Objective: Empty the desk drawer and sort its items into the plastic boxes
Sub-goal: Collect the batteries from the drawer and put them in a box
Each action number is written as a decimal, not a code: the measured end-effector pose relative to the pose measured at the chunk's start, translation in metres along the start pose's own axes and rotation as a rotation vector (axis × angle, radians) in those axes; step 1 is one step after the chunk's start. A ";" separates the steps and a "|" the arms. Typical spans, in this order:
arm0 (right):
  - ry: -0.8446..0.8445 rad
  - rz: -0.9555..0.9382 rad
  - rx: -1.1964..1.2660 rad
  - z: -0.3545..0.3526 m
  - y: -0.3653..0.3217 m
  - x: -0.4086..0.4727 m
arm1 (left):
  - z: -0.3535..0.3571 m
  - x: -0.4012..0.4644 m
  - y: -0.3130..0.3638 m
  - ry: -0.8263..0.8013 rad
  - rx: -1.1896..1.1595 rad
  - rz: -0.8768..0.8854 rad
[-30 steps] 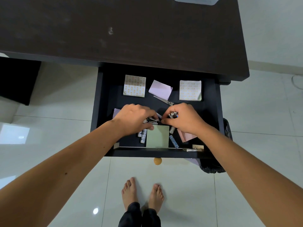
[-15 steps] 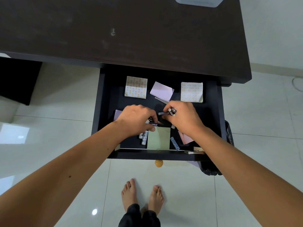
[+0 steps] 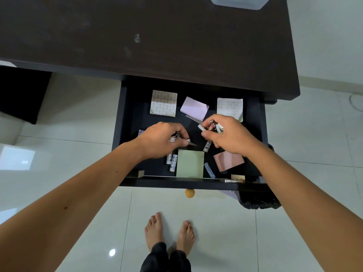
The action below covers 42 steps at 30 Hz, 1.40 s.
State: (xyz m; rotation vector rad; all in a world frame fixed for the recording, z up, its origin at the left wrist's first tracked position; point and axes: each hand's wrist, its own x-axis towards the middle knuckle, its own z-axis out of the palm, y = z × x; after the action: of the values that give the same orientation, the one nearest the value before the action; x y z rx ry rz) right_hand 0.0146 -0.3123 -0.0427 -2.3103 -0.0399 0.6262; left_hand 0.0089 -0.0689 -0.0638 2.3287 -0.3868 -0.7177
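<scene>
Both over the open drawer (image 3: 125,122): left hand (image 3: 163,140) clamped on one battery (image 3: 174,136), right hand (image 3: 227,134) gripping several; four more batteries (image 3: 173,163) loose below, five paper pads (image 3: 190,163).

Legend, as I read the head view. Dark brown desk top (image 3: 176,36): bears a pale smudge (image 3: 137,38) near its middle. Glossy white tiled floor (image 3: 196,222): grey grout lines run across it. Black bin bag (image 3: 259,201): on the floor below the desk's right front corner, crumpled rim showing. Dark panel (image 3: 19,95): below the desk's left end, standing on the floor. Thin white cable loop (image 3: 356,102): at the floor's right edge. Small bright light reflection (image 3: 112,252): on a near-left tile. I cannot tell the bin's shape.
</scene>
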 end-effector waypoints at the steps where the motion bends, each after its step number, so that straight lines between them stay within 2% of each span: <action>1: -0.050 0.010 0.056 -0.005 0.001 -0.002 | -0.001 -0.002 -0.001 0.016 -0.074 -0.011; 6: -0.132 0.044 0.151 -0.017 0.006 -0.004 | -0.006 -0.013 -0.002 0.039 -0.243 -0.066; 11: -0.100 -0.046 -0.179 -0.019 0.014 -0.005 | -0.011 -0.018 -0.001 0.013 -0.557 -0.144; 14: -0.182 -0.151 -0.425 -0.013 0.025 -0.005 | -0.013 -0.020 -0.001 -0.009 -0.784 -0.177; 19: -0.139 -0.256 -0.578 0.003 0.031 -0.006 | -0.015 -0.024 -0.001 -0.043 -0.891 -0.185; 21: -0.117 -0.248 -0.563 0.004 0.031 -0.007 | -0.016 -0.025 0.000 -0.058 -0.962 -0.180; 26: -0.080 -0.174 -0.313 -0.001 0.027 -0.011 | -0.024 -0.025 0.002 -0.037 -1.075 -0.211; 29: -0.094 -0.121 -0.185 -0.004 0.021 -0.018 | -0.025 -0.027 0.002 -0.012 -0.996 -0.189; 34: -0.236 -0.070 -0.004 -0.008 0.015 -0.027 | -0.026 -0.030 -0.002 -0.090 -0.544 -0.165; 38: -0.269 0.000 0.110 -0.006 0.012 -0.031 | -0.020 -0.029 -0.008 -0.114 -0.200 -0.146; 42: -0.297 0.024 0.029 -0.007 0.009 -0.033 | -0.010 -0.027 -0.014 -0.093 0.063 -0.157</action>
State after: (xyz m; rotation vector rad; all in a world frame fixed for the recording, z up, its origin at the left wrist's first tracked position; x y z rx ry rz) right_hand -0.0128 -0.3302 -0.0302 -2.1751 -0.1423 0.9714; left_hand -0.0059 -0.0410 -0.0566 2.4106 -0.2735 -0.9034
